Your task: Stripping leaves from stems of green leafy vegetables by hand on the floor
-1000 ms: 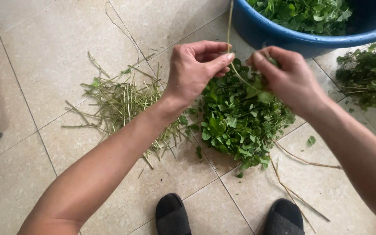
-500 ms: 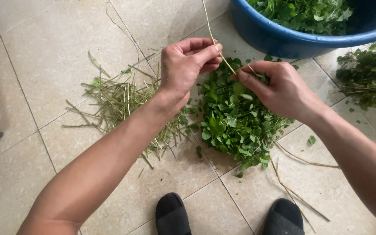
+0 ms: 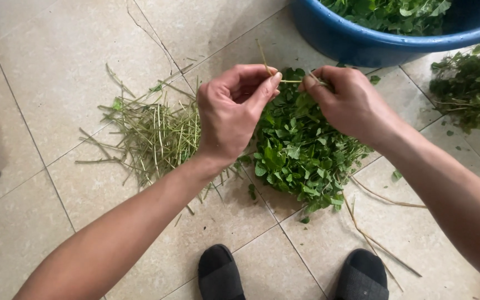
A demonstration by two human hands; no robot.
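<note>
Both hands pinch 1 thin stem (image 3: 290, 81), the left hand (image 3: 234, 114) and right hand (image 3: 351, 103) with fingers clamped on its ends above the leaf pile (image 3: 301, 155); bare stalks (image 3: 151, 136) lie heaped left; unsorted greens (image 3: 470, 89) remain right, so work seems partway.

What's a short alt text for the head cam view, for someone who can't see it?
Two bare hands, left hand and right hand, pinch a thin green stem between them above a pile of picked leaves on a tiled floor. A heap of stripped stalks lies beside the left hand, and a blue basin of greens sits beyond the right.
</note>
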